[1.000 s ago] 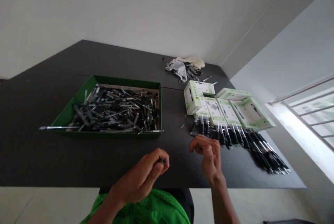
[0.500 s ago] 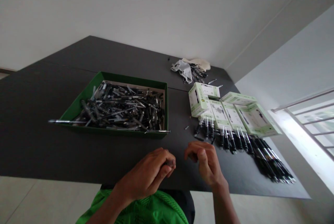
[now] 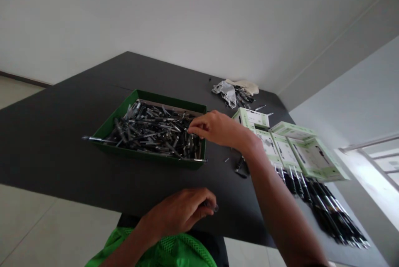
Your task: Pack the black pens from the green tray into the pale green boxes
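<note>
My left hand (image 3: 190, 209) is near the front edge of the table, its fingers curled round what looks like a pen (image 3: 215, 208); only a clear rounded end shows past the fingertips. My right hand (image 3: 208, 126) reaches over the right side of a green tray (image 3: 152, 160), with thumb and fingertips drawn together among the pens. What these fingertips hold, if anything, cannot be made out. The tray is heaped with loose, dark and clear pens (image 3: 149, 128). One pen (image 3: 96, 138) sticks out over its left corner, and another (image 3: 193, 160) lies along its front rim.
Green and white boxes (image 3: 288, 150) stand at the right, with rows of black pens (image 3: 335, 213) before them. Grey and cream cloths (image 3: 229, 92) lie beside more pens at the back. A small piece (image 3: 226, 160) lies right of the tray. A wall closes off the far side.
My right hand has moved from the front of the table up and left to the tray. My left hand stays near the edge, still closed. The view has shifted slightly.
</note>
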Tool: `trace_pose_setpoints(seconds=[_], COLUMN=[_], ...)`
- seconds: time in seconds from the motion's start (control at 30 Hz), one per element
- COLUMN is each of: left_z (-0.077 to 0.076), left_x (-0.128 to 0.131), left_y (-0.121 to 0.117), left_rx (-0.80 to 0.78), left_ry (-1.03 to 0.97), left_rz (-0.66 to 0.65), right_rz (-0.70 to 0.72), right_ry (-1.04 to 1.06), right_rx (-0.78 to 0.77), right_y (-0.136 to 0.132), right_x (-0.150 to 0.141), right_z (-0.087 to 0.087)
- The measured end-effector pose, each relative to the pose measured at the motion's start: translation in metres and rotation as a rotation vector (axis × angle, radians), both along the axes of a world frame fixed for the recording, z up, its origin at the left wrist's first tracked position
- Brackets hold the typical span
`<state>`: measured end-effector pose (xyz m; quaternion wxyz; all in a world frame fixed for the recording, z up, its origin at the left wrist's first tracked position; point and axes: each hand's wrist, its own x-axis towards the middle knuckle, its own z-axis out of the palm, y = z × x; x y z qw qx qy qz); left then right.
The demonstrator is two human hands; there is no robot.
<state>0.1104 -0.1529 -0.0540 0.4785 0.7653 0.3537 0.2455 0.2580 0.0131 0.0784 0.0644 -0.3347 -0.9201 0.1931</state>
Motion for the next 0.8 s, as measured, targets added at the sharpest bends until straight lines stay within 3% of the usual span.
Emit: trace_pose_setpoints(seconds=[0.13,0.27,0.43,0.63,0.8], left_z=[0.001,0.002,0.001,-0.002,-0.003], left_x=[0.001,0.002,0.003,0.002,0.001], left_y=[0.000,0.001,0.000,-0.001,-0.001], left_rx=[-0.025,-0.038,-0.023,-0.010,0.029], left_ry=[0.028,0.024,0.053,0.069,0.050], left_rz=[0.022,0.020,0.057,0.056,0.057], right_rz=[-0.077,-0.205,-0.228,-0.135,-0.027], right_ry=[-0.286,-0.408,-0.412,-0.401,-0.124], right_rx=[-0.135,-0.033,-0.006,-0.061,-0.085], right_y=[0.011,0.001,-0.009,-0.005,0.002], right_x=[-0.032,-0.052,-0.064,-0.057,-0.038], right_z=[-0.013,-0.023,-0.031,-0.029,-0.012])
